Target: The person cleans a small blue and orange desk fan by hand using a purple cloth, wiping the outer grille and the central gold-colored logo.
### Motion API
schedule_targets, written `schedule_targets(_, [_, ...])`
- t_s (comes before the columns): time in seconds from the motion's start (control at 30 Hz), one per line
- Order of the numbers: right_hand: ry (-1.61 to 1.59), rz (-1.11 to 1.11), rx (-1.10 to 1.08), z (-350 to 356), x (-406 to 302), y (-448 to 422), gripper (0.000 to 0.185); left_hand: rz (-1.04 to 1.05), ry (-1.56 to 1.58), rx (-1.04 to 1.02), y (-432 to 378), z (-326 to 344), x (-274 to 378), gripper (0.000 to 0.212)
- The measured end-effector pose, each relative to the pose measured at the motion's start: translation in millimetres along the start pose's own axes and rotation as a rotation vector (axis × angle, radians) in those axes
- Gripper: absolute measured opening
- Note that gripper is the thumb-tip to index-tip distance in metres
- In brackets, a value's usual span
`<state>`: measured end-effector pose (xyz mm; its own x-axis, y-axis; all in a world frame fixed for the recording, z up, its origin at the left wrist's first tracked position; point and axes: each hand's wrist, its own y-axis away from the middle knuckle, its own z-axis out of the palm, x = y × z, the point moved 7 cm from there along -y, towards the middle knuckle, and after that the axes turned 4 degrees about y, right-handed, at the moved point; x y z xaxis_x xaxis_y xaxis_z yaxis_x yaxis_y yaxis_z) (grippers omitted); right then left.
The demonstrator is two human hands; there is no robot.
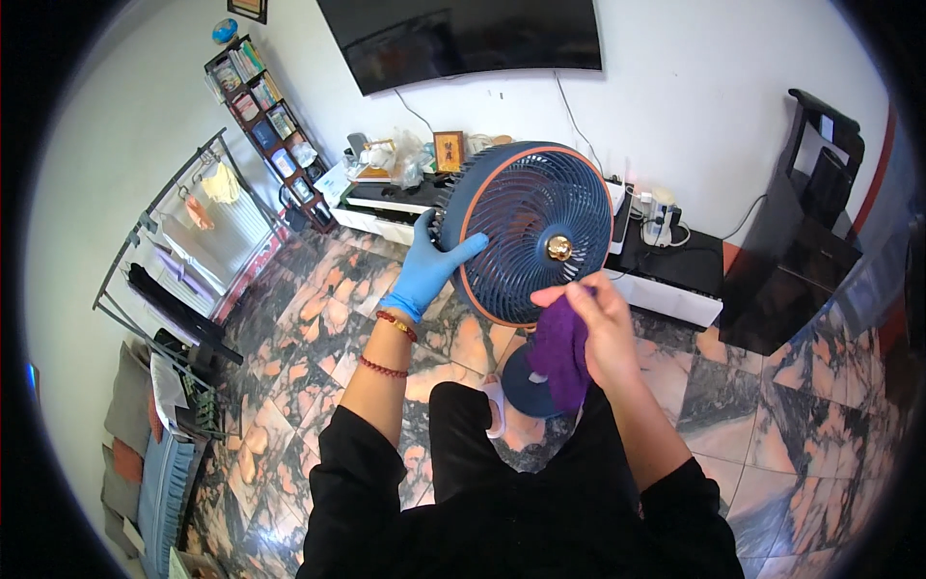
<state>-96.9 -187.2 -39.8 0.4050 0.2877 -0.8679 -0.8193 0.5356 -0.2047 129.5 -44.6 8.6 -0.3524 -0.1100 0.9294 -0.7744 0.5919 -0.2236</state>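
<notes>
A dark blue electric fan head with an orange rim and a shiny gold centre cap stands before me. My left hand, in a blue rubber glove, grips the left edge of its grille, with the thumb on the front. In my bare right hand hangs a purple cloth, held near the lower right of the grille. The fan's round blue base is on the floor between my feet, partly hidden by the cloth and my leg.
Behind the fan runs a low black and white TV cabinet with a power strip, cables and clutter. A wall-mounted television is above it. To the left are a narrow bookshelf, a clothes rack and a sofa; a black cabinet stands right.
</notes>
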Motion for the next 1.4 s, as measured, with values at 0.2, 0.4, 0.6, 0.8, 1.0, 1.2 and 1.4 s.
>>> schedule_targets(0.2, [0.159, -0.154, 0.204, 3.4, -28.7, -8.0, 0.016, -0.012, 0.042, 0.005, 6.7, -4.4, 4.1, 0.131])
schedule_targets(0.4, [0.325, -0.103, 0.288, -16.5, 1.6, -23.1, 0.016, 0.017, -0.014, 0.014, 2.6, 1.0, 0.1, 0.131])
schedule_targets(0.6, [0.881, -0.636, 0.154, 29.9, -43.4, -27.6, 0.024, 0.017, 0.027, 0.015, 5.6, -1.4, 0.4, 0.133])
schedule_targets(0.8, [1.183, -0.763, 0.035, 46.8, -33.2, -38.1, 0.028, 0.011, -0.020, -0.007, 4.2, 1.9, 1.4, 0.135])
schedule_targets(1.0, [1.218, -0.666, 0.146, 38.9, -33.5, -44.4, 0.027, 0.029, -0.050, 0.012, 2.9, 3.3, 0.4, 0.133])
schedule_targets(1.2, [1.252, -0.661, 0.165, 44.6, -40.4, -49.5, 0.030, 0.032, -0.035, 0.017, 8.4, 6.0, 8.4, 0.138])
schedule_targets(1.4, [1.342, -0.769, 0.102, 54.6, -35.7, -44.8, 0.029, 0.053, -0.030, 0.029, 15.2, 4.2, 12.3, 0.133])
